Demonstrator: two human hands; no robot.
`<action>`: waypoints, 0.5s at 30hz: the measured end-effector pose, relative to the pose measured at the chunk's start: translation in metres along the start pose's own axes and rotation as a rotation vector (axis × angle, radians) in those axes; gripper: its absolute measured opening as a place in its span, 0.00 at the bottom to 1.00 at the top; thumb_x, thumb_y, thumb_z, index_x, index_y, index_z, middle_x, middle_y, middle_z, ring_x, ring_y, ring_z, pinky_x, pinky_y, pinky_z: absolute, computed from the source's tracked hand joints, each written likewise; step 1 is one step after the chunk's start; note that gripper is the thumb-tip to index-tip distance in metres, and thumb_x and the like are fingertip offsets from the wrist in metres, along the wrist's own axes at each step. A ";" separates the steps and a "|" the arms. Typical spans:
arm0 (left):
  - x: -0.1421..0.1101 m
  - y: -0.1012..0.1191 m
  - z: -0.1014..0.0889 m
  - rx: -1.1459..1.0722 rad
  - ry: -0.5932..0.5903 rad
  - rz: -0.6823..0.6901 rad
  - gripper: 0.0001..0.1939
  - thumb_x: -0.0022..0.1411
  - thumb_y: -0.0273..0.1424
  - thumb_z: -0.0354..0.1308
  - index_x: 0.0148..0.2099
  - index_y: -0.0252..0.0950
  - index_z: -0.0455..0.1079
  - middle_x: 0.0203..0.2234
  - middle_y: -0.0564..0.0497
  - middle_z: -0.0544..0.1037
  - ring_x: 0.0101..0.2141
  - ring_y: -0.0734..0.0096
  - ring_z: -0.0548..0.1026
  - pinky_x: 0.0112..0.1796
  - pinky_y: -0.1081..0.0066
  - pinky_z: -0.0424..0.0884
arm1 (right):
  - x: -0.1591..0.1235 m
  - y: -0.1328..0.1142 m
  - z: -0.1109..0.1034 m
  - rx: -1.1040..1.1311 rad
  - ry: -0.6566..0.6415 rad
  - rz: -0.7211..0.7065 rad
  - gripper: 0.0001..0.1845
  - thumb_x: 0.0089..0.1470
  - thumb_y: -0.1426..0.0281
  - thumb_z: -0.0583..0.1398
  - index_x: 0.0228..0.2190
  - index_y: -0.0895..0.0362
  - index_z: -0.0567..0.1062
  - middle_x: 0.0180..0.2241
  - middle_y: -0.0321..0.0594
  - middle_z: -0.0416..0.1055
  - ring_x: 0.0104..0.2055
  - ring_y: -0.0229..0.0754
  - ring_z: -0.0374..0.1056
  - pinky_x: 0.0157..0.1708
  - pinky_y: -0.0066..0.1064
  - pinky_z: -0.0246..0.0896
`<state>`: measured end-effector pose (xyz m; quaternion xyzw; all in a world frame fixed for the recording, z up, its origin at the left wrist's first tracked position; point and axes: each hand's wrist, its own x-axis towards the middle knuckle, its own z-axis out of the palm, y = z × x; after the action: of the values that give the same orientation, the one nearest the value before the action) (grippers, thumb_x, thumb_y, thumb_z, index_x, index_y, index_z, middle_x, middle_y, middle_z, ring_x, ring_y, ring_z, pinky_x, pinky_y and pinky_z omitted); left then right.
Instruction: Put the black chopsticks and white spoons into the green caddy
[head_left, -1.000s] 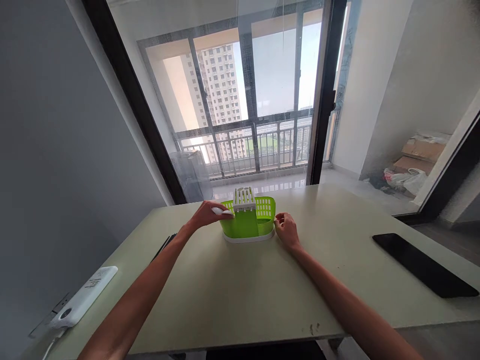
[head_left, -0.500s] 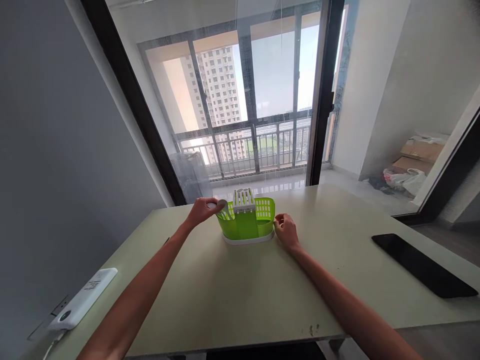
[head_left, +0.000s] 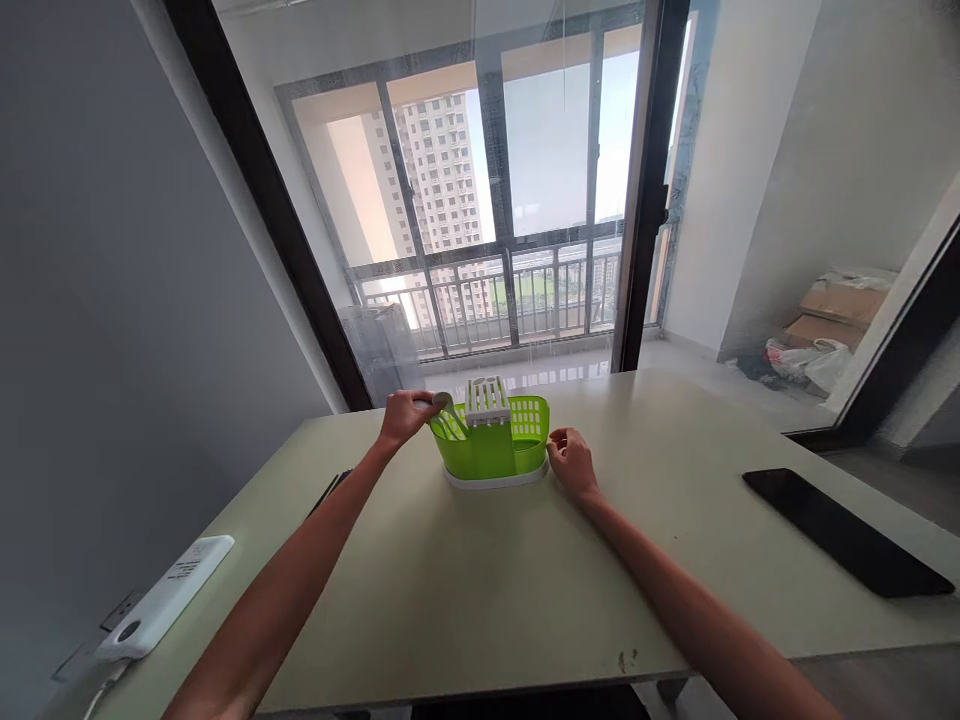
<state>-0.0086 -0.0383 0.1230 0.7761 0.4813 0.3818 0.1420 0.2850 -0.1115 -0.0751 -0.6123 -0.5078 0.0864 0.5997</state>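
Observation:
A green cutlery basket [head_left: 491,455] with a white base stands upright on the table, a white slotted piece [head_left: 487,400] on top of its middle. My left hand [head_left: 406,416] is closed at the basket's left rim, pinching pale spoons by their bowl end. One spoon [head_left: 444,402] shows its bowl up, and handles slant down into the left compartment; how many are held I cannot tell. At the other end, my right hand [head_left: 571,460] has curled fingers against the right wall of the basket, gripping its edge. The right compartment is partly hidden by the front wall.
A white power strip [head_left: 172,595] with a cable lies at the table's left edge. Thin black sticks [head_left: 328,490] lie beside my left forearm. A black phone-like slab [head_left: 847,532] rests on the right. Behind the table [head_left: 465,590] is a glass door.
My left hand has shifted slightly left, and the spoon bowl has tipped a little up and left with it. More of the black sticks shows. My right hand has hardly moved.

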 end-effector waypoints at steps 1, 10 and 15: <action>0.002 -0.002 -0.001 -0.020 0.017 -0.030 0.18 0.47 0.47 0.71 0.33 0.38 0.83 0.23 0.51 0.83 0.27 0.63 0.80 0.32 0.71 0.70 | 0.000 0.000 0.000 -0.001 -0.001 -0.001 0.10 0.54 0.64 0.54 0.35 0.56 0.71 0.36 0.46 0.72 0.35 0.46 0.70 0.36 0.37 0.66; 0.021 -0.027 -0.043 -0.340 0.121 -0.253 0.27 0.37 0.48 0.75 0.35 0.33 0.82 0.31 0.44 0.84 0.31 0.64 0.80 0.30 0.71 0.73 | 0.000 0.000 0.000 -0.003 -0.008 0.001 0.10 0.54 0.64 0.54 0.35 0.56 0.71 0.35 0.46 0.72 0.35 0.46 0.70 0.36 0.37 0.66; 0.021 -0.050 -0.095 -0.418 0.165 -0.395 0.25 0.43 0.43 0.75 0.40 0.31 0.80 0.35 0.43 0.84 0.36 0.63 0.81 0.31 0.71 0.76 | 0.000 -0.001 0.001 -0.003 -0.005 0.009 0.10 0.53 0.64 0.54 0.34 0.56 0.71 0.35 0.46 0.72 0.35 0.46 0.70 0.36 0.37 0.66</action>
<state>-0.1043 -0.0092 0.1670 0.5877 0.5439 0.4993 0.3309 0.2837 -0.1112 -0.0745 -0.6151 -0.5068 0.0898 0.5973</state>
